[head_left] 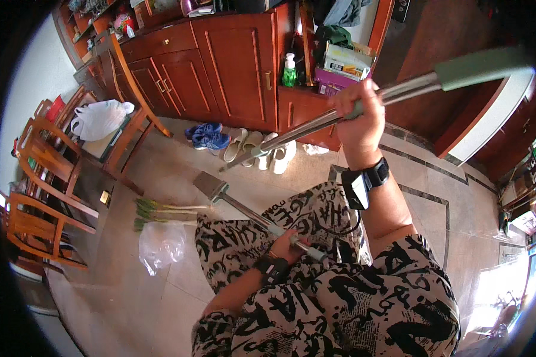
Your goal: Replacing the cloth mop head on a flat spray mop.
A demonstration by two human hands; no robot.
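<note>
My right hand [363, 122] is raised at the right, its fingers wrapped round a long silver metal pole [307, 126]. The pole slants from the floor side up to a wide green part [485, 66] at the upper right. Lower down, near my lap, my left hand [286, 247] is closed on a second pole [244, 208], a long-handled tool with a flat, trapezoid grey-brown head [210, 185] held over the floor. Its green-grey end sticks out past my hand. The exact kind of either tool is unclear. Each wrist wears a black band.
Spring onions [170, 207] and a clear plastic bag [162, 245] lie on the tiled floor at left. Wooden chairs [44, 229] stand at the far left, one bearing a white bag [98, 121]. Shoes [235, 146] line the red-brown cabinet [235, 65]; a green pump bottle [289, 71] stands nearby.
</note>
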